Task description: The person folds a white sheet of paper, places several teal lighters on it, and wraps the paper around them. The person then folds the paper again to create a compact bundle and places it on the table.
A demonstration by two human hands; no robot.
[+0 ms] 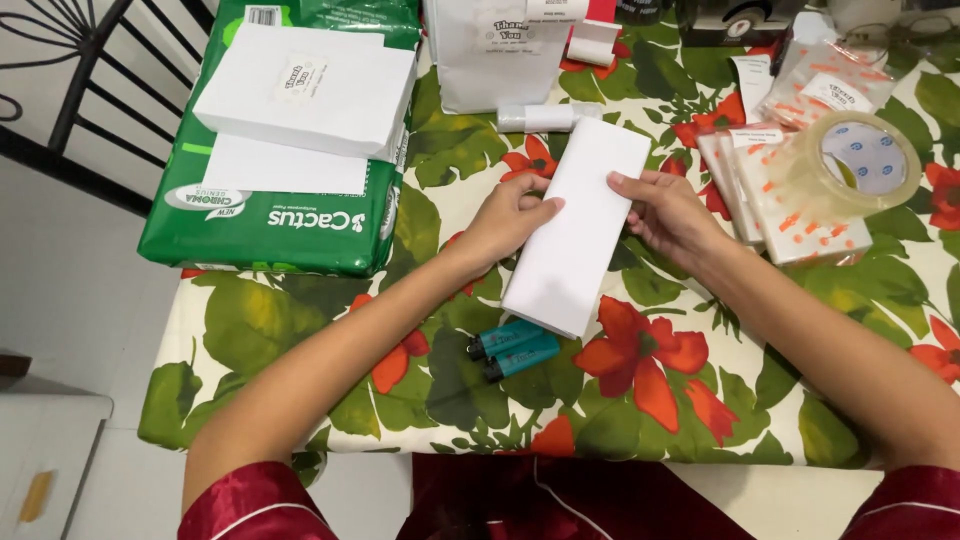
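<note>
A long white folded paper packet (575, 235) lies slanted on the flowered tablecloth (650, 400). My left hand (510, 215) presses on its left edge with the thumb over the top. My right hand (665, 215) grips its right edge, fingers curled onto the paper. Both hands hold the packet at its middle. Two teal lighters (515, 350) lie side by side just below the packet's near end, touching neither hand.
A green paper ream pack (290, 225) with white paper bags (310, 90) on top sits at the left. A white bag (495, 55) and small roll (550, 117) stand at the back. Clear tape roll (860, 160) rests on orange-printed plastic pouches (790, 205) at right.
</note>
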